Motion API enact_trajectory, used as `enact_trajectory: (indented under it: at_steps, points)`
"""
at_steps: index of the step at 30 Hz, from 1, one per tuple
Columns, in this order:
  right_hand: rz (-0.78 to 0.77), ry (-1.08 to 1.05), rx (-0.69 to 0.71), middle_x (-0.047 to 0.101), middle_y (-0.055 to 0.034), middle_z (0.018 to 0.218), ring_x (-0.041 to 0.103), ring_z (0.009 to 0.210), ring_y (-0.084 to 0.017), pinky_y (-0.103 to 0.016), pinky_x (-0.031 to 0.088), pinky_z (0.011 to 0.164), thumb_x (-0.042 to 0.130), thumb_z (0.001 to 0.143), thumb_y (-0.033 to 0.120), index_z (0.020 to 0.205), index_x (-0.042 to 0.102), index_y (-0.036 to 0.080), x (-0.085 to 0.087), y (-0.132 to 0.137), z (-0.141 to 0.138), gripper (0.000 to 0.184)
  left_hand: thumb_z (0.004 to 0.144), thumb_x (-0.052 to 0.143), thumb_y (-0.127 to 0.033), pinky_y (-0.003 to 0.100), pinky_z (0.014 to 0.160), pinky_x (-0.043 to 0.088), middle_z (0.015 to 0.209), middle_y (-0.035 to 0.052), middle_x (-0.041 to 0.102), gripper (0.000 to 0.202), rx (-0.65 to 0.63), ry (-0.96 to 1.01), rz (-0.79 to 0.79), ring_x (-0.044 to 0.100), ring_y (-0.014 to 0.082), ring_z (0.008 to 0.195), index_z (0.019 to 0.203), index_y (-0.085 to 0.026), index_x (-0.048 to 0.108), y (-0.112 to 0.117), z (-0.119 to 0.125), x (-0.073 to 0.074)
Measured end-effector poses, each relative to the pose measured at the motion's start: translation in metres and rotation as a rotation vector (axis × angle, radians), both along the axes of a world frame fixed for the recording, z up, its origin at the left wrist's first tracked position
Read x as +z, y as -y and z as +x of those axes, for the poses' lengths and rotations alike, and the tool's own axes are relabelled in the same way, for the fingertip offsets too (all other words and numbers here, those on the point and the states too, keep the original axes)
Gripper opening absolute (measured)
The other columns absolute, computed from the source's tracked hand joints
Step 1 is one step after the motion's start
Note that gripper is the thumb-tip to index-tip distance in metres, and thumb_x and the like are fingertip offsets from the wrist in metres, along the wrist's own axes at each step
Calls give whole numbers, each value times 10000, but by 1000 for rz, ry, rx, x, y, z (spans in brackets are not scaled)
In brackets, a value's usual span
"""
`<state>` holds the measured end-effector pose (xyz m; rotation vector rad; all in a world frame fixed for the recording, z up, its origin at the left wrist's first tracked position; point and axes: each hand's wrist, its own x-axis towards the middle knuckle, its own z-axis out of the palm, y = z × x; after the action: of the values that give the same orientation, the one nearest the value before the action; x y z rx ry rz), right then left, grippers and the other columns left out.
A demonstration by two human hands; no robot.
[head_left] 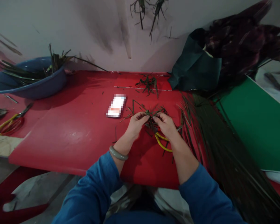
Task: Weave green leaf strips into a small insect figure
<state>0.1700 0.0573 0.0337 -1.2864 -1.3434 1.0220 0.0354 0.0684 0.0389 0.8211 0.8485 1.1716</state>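
Note:
Between the fingertips of both hands is a small woven piece of green leaf strips (147, 111), with thin ends sticking out around it. My left hand (140, 119) pinches it from the left, thumb against forefinger. From the right my right hand (164, 122) pinches the same piece, so the two hands nearly meet. Below them lie dark leaf scraps, and yellow-handled scissors (161, 142) rest partly under my right hand and wrist, their blades hidden. A finished-looking bundle of woven leaf (149, 83) lies farther back on the red table cover (67, 133).
A lit phone (116, 106) lies left of my hands. Farther left are a blue basin (39, 88) with leaf strips and another pair of scissors (12, 122). Long leaves (219, 140) and a green board (254, 124) lie on the right, below a dark bag (196, 65).

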Motion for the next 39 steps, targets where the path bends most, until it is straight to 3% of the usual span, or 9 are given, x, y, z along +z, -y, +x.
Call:
enact_trajectory:
  at_steps: [7, 12, 16, 20, 23, 31, 39]
  points:
    - [-11, -68, -37, 604, -4, 739, 555, 684, -139, -283, 468, 664, 565, 715, 376, 798, 568, 195, -6, -2, 3, 199, 574, 695, -162, 249, 735, 419, 782, -14, 618, 279, 37, 46, 25, 549, 79, 713, 840, -170, 612, -1, 1, 2]
    - [119, -119, -200, 608, -31, 884, 577, 774, -148, -304, 477, 729, 581, 712, 402, 947, 525, 213, -5, -3, 5, 308, 579, 687, -168, 242, 725, 410, 771, -11, 615, 260, 43, 3, 35, 536, 81, 715, 832, -168, 626, -1, 1, 2]
    - [246, 106, -296, 613, -68, 976, 567, 908, -188, -359, 455, 820, 564, 738, 408, 990, 552, 220, 2, 1, 8, 314, 607, 663, -189, 244, 706, 409, 782, 6, 624, 250, 6, -122, 113, 527, 92, 708, 853, -161, 636, -1, 2, -4]
    - [380, 433, -196, 641, -56, 949, 516, 1040, -231, -434, 375, 942, 555, 760, 356, 909, 621, 241, 5, 2, 11, 200, 633, 628, -177, 261, 741, 419, 810, 18, 639, 238, -43, -245, 232, 543, 113, 742, 870, -169, 643, 0, 3, -11]
    - [423, 518, -117, 655, -42, 891, 509, 1058, -233, -440, 372, 948, 545, 769, 332, 867, 637, 244, 2, 1, 12, 160, 638, 610, -157, 275, 791, 422, 850, 20, 649, 247, -50, -281, 288, 561, 125, 793, 881, -178, 643, 0, 3, -15]
    - [374, 454, -131, 654, -43, 855, 528, 1029, -227, -431, 391, 922, 543, 760, 330, 799, 634, 236, -4, -2, 11, 136, 641, 587, -135, 268, 782, 429, 862, 27, 641, 258, -40, -277, 299, 567, 122, 797, 895, -172, 621, 0, 5, -15]
    - [280, 408, -150, 649, -70, 875, 550, 1007, -232, -419, 401, 906, 559, 724, 302, 755, 620, 214, 1, 0, 7, 111, 627, 567, -91, 253, 736, 426, 814, 18, 625, 274, -44, -294, 312, 563, 113, 759, 888, -170, 593, 3, 5, -9]
